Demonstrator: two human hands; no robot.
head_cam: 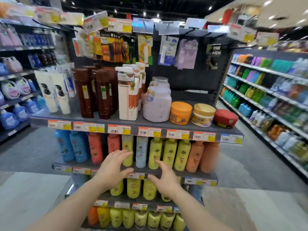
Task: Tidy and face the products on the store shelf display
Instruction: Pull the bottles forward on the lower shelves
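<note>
An end-of-aisle shelf display (136, 129) faces me. Its second shelf holds upright bottles: blue at the left, red, a yellow bottle (127, 150), a light blue bottle (141, 151), more yellow bottles (169, 153) and orange bottles (195, 155) at the right. My left hand (112, 165) is open, fingers spread, its fingertips at the yellow bottle. My right hand (164, 177) is open just in front of the shelf edge, below the light blue and yellow bottles. Neither hand holds anything.
The top shelf carries white tubes, brown bottles (101, 95), a white pump bottle, a lilac jar (156, 107) and small orange, gold and red jars (225, 118). Hanging packs fill the pegboard above. Lower shelves hold yellow bottles. Stocked aisles run left and right.
</note>
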